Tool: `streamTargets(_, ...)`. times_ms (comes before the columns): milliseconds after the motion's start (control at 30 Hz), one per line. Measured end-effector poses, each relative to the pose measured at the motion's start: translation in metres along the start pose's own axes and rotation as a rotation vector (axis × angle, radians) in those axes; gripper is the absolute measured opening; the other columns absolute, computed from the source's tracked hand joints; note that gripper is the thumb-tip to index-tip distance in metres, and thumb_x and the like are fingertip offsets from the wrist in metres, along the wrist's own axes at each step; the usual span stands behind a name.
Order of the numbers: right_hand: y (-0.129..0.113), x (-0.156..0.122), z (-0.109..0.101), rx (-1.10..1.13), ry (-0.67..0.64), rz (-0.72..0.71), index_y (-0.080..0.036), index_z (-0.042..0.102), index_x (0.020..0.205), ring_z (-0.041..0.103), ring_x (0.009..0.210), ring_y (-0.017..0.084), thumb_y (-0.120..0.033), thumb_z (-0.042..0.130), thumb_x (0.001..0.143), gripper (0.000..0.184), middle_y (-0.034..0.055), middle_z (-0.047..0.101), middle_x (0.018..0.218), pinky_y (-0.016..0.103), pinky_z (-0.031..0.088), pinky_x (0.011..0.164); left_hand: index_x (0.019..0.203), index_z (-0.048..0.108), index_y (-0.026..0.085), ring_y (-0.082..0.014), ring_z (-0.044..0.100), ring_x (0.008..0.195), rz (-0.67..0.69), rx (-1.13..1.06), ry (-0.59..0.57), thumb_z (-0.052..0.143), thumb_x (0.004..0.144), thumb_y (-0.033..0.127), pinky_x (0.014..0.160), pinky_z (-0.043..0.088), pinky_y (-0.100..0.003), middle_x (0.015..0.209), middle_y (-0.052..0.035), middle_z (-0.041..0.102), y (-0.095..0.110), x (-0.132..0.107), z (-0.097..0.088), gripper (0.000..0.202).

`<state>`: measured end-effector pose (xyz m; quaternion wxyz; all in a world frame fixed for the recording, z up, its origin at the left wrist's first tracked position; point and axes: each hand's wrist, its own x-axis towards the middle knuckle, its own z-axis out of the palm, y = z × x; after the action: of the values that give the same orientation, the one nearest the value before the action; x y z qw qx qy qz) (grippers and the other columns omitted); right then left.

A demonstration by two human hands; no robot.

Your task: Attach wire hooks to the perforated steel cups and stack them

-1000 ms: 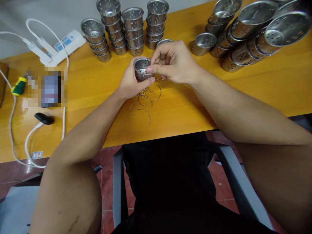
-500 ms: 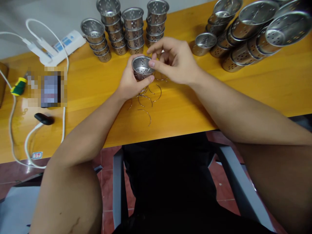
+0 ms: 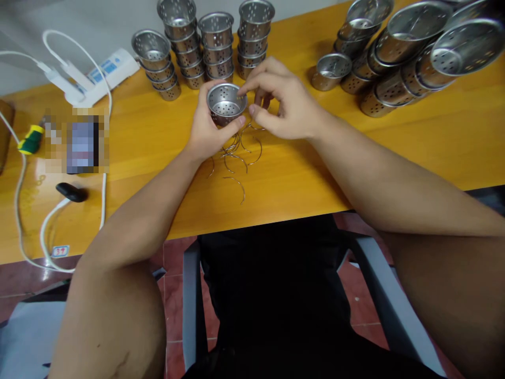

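Observation:
My left hand is wrapped round a small perforated metal cup, held tilted with its mouth toward me. My thumb lies along its near side. Close to the cup's right rim is my right hand, fingers bent and the index fingertip at the rim. A gap shows between its thumb and index finger, and I see nothing held there. Below the cup, several thin curved wires lie loose on the yellow table, partly hidden by my hands.
Stacks of perforated cups stand at the back, with larger nested stacks at the right. A single cup stands beside those. To the left are a power strip, white cables, a yellow-green handled tool and a blurred-out device.
The cup in my left hand has moved slightly left and up. My right thumb has come away from inside the rim, and the index finger has come down to it.

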<state>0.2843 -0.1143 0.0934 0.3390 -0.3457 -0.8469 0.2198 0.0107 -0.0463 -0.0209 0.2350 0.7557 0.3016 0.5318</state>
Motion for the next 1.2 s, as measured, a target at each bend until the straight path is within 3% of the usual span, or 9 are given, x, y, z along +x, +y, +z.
streamTargets(100, -0.001, 0.000, 0.000, 0.016, -0.035, -0.033, -0.036, 0.082, 0.147, 0.073, 0.126, 0.027, -0.032, 0.087, 0.105, 0.042, 0.0075, 0.069, 0.161, 0.041, 0.067, 0.112, 0.171, 0.047, 0.044, -0.0398, 0.078, 0.150, 0.100, -0.003, -0.008, 0.088, 0.094, 0.105, 0.129, 0.070, -0.060, 0.162, -0.0112, 0.071, -0.011, 0.000, 0.002, 0.106)
streamTargets(200, -0.002, -0.001, 0.000, 0.031, -0.005, -0.102, -0.039, 0.083, 0.141, 0.070, 0.144, 0.033, -0.042, 0.093, 0.098, 0.044, 0.0082, 0.072, 0.158, 0.043, 0.067, 0.112, 0.175, 0.041, 0.045, -0.0393, 0.075, 0.156, 0.131, 0.011, -0.040, 0.079, 0.095, 0.111, 0.133, 0.067, -0.058, 0.167, -0.0117, 0.067, -0.018, 0.001, 0.005, 0.111)
streamTargets(367, -0.012, -0.003, -0.003, -0.093, -0.009, -0.042, -0.043, 0.077, 0.140, 0.072, 0.138, 0.034, -0.055, 0.083, 0.108, 0.035, 0.0045, 0.071, 0.165, 0.047, 0.067, 0.119, 0.176, 0.041, 0.047, -0.0393, 0.075, 0.157, 0.155, -0.054, -0.051, 0.082, 0.094, 0.110, 0.136, 0.066, -0.058, 0.168, -0.0105, 0.068, -0.020, 0.002, 0.004, 0.111)
streamTargets(500, -0.017, -0.003, -0.005, -0.188, -0.031, -0.065, -0.039, 0.077, 0.137, 0.072, 0.144, 0.033, -0.045, 0.071, 0.117, 0.022, 0.0073, 0.070, 0.163, 0.048, 0.064, 0.126, 0.178, 0.040, 0.048, -0.0407, 0.074, 0.161, 0.129, -0.036, -0.069, 0.085, 0.095, 0.107, 0.138, 0.065, -0.060, 0.171, -0.0102, 0.067, -0.017, 0.000, 0.002, 0.112)
streamTargets(667, -0.008, -0.003, 0.000, -0.188, -0.045, -0.081, -0.036, 0.080, 0.140, 0.068, 0.153, 0.035, -0.047, 0.075, 0.116, 0.026, 0.0074, 0.069, 0.165, 0.053, 0.057, 0.133, 0.182, 0.035, 0.050, -0.0392, 0.072, 0.163, 0.033, 0.053, -0.067, 0.079, 0.102, 0.102, 0.139, 0.065, -0.058, 0.173, -0.0111, 0.066, -0.009, 0.000, 0.006, 0.105)
streamTargets(833, -0.001, -0.002, 0.006, -0.122, -0.079, -0.118, -0.035, 0.083, 0.149, 0.065, 0.156, 0.034, -0.046, 0.078, 0.113, 0.038, 0.0113, 0.067, 0.167, 0.051, 0.053, 0.138, 0.181, 0.038, 0.048, -0.0403, 0.074, 0.161, -0.032, 0.056, -0.068, 0.089, 0.100, 0.094, 0.140, 0.064, -0.061, 0.170, -0.0124, 0.068, 0.002, 0.001, 0.007, 0.106)
streamTargets(967, 0.002, -0.001, 0.010, -0.110, -0.099, -0.095, -0.040, 0.084, 0.153, 0.060, 0.160, 0.034, -0.052, 0.084, 0.111, 0.044, 0.0086, 0.067, 0.168, 0.053, 0.048, 0.146, 0.183, 0.037, 0.052, -0.0401, 0.074, 0.162, 0.013, 0.048, -0.094, 0.091, 0.098, 0.094, 0.140, 0.066, -0.062, 0.173, -0.0111, 0.069, -0.003, 0.000, 0.004, 0.109)
streamTargets(1067, -0.001, 0.000, 0.010, -0.119, -0.096, -0.050, -0.045, 0.085, 0.150, 0.058, 0.164, 0.041, -0.058, 0.089, 0.107, 0.045, 0.0067, 0.069, 0.167, 0.062, 0.053, 0.142, 0.176, 0.043, 0.056, -0.0393, 0.076, 0.160, 0.050, -0.027, -0.075, 0.096, 0.094, 0.087, 0.139, 0.068, -0.064, 0.172, -0.0074, 0.071, -0.012, -0.001, 0.004, 0.103)
streamTargets(1200, -0.016, -0.001, 0.005, -0.176, -0.059, -0.042, -0.047, 0.086, 0.146, 0.056, 0.167, 0.047, -0.061, 0.089, 0.109, 0.040, 0.0080, 0.066, 0.172, 0.066, 0.062, 0.129, 0.172, 0.046, 0.050, -0.0384, 0.075, 0.161, -0.010, -0.020, -0.038, 0.095, 0.094, 0.083, 0.138, 0.069, -0.064, 0.172, -0.0094, 0.070, -0.016, -0.003, 0.007, 0.098)
